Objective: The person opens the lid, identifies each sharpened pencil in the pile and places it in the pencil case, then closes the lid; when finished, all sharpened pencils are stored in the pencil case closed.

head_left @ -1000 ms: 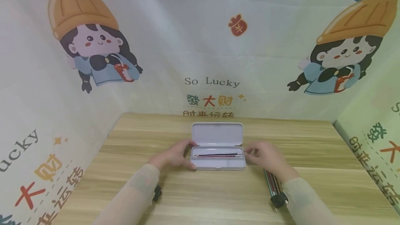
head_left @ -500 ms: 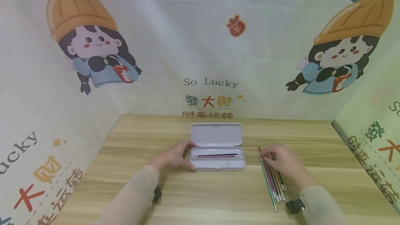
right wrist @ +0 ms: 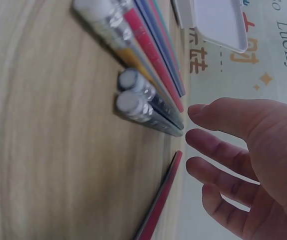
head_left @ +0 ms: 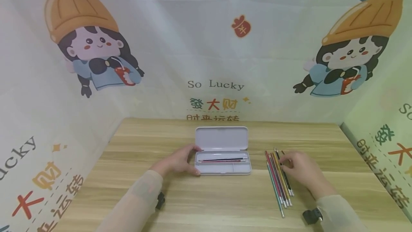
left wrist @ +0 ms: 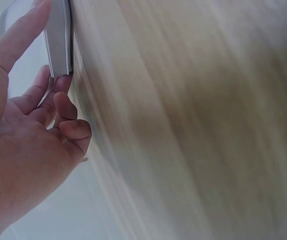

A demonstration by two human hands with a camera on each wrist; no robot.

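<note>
A white pencil case (head_left: pixel 221 138) stands with its lid up, and a few pencils (head_left: pixel 222 160) lie in its long rear compartment. My left hand (head_left: pixel 180 160) holds the case's left end, thumb at the front corner and fingers behind; the left wrist view shows the case's edge (left wrist: pixel 58 40) between them. To the right, several pencils (head_left: pixel 277 182) lie in a loose row on the table, eraser ends toward me. My right hand (right wrist: pixel 248 160) is close to their far ends with fingers spread apart and nothing between them. A red and black pencil (right wrist: pixel 159 200) lies apart from the row.
The wooden table (head_left: pixel 141 131) meets a printed cloth backdrop (head_left: pixel 180 46) at its back and sides. A small black device (head_left: pixel 311 216) sits at my right wrist, and a similar one (head_left: pixel 160 201) at my left.
My right hand has moved from the case's right end to the row of pencils, then a little farther right, uncovering more of them. My left hand stays on the case.
</note>
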